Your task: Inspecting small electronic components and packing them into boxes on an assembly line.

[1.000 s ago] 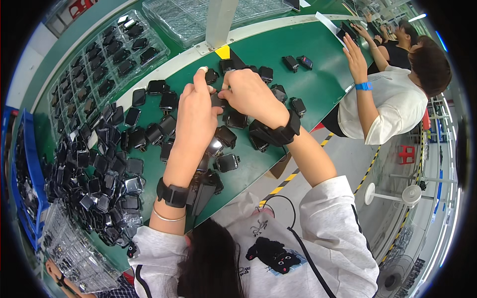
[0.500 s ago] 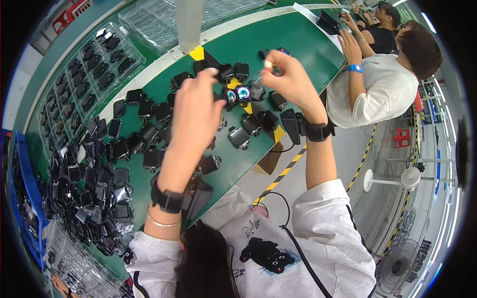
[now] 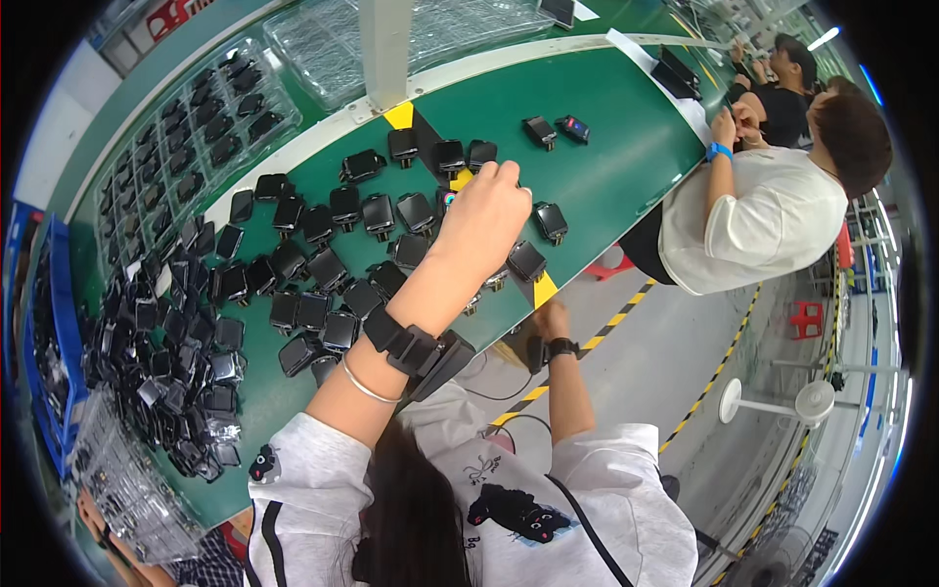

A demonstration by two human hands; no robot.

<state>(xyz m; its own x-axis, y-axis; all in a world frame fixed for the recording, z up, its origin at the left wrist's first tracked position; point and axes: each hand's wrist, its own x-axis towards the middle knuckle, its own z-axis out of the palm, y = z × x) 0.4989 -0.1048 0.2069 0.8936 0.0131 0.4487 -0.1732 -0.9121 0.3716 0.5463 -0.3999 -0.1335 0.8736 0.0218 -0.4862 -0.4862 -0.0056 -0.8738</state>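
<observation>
My left hand (image 3: 486,217) reaches across the green table, its fingers curled closed over the yellow-and-black tape stripe. Whatever those fingers hold is hidden under the hand. A smartwatch with a lit, colourful screen (image 3: 448,199) peeks out at the left of the knuckles. Around the hand lie several black square smartwatches without long straps, among them one to its left (image 3: 415,210) and one to its right (image 3: 550,222). My right hand (image 3: 554,319) is low by the table's near edge, next to a brown box (image 3: 511,350); its fingers are too small and covered to read.
A clear compartment tray (image 3: 284,93) of watches lies at the far left, a heap of watches (image 3: 186,342) nearer. A blue bin (image 3: 49,342) stands beyond the heap. A metal post (image 3: 384,54) rises at the back. A co-worker (image 3: 768,205) sits to the right.
My right hand has dropped from above the table to its near edge. My left hand has moved right, over the lit watches. Two watches at the far right are now uncovered.
</observation>
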